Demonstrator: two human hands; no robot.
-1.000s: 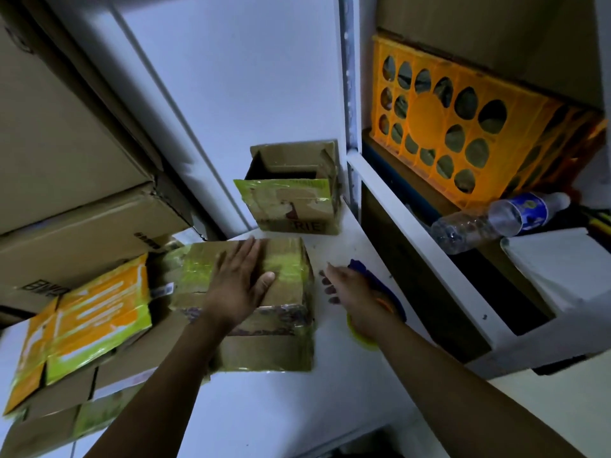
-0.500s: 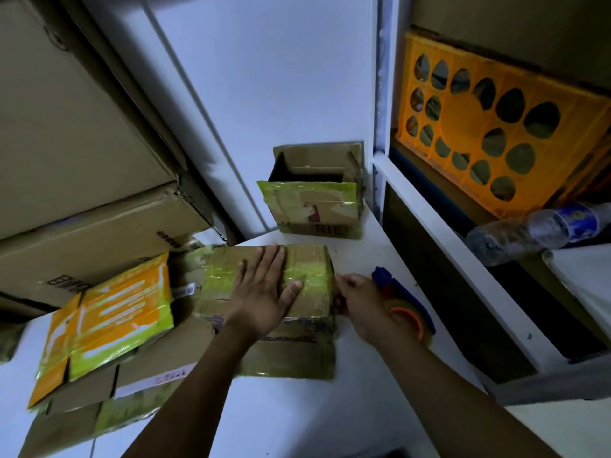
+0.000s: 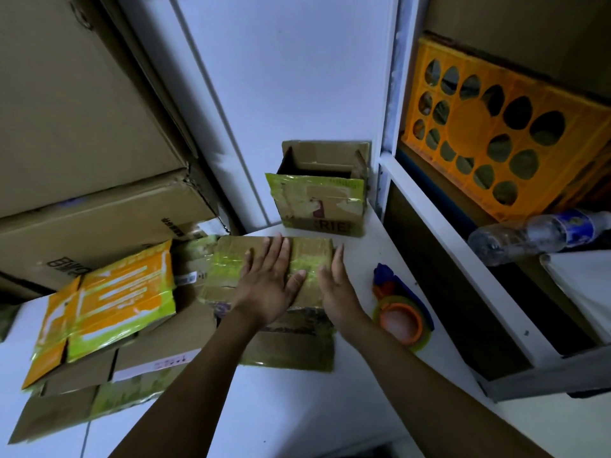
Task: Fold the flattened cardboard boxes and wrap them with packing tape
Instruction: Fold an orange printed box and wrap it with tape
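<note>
Head view: left hand (image 3: 267, 285) open, flat atop green-taped brown cardboard box (image 3: 228, 259); right hand (image 3: 337, 289) open against its side. Flattened orange-green boxes (image 3: 109, 299) left of it unfolded.

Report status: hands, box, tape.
Left hand flat on box top. Right hand open at its right edge. Tape dispenser on table, unheld. Flattened boxes crowd its left.
</note>
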